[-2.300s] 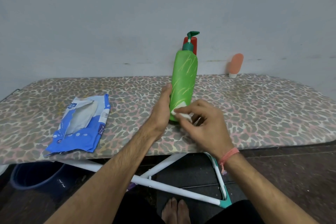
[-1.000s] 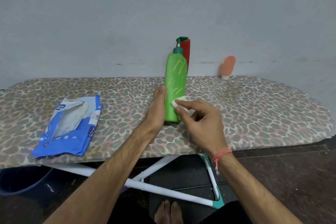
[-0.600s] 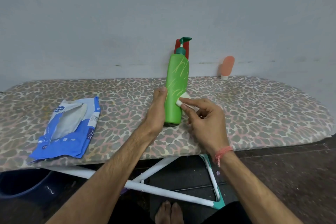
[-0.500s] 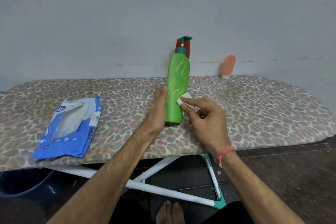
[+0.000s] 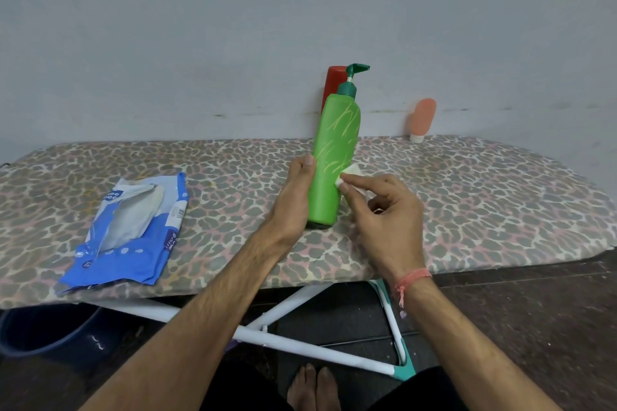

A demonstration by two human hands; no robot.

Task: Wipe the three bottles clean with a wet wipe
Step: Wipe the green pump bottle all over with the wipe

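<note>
A tall green pump bottle (image 5: 334, 157) stands upright, leaning slightly right, on the leopard-print ironing board (image 5: 467, 197). My left hand (image 5: 295, 197) grips its lower left side. My right hand (image 5: 384, 213) pinches a small folded white wet wipe (image 5: 349, 173) against the bottle's right side, about mid-height. A red bottle (image 5: 330, 83) stands right behind the green one, mostly hidden by it. A small peach tube bottle (image 5: 422, 117) rests cap-down against the wall at the back right.
An opened blue wet-wipe packet (image 5: 133, 230) lies on the board's left part. The grey wall runs right behind the board. Under the board are white legs (image 5: 300, 344), a dark blue tub (image 5: 43, 330) at left, and my bare feet.
My right hand has slid the wipe up the green bottle's right side, from near the base to mid-height. My left hand has kept its hold; the pump head now points right.
</note>
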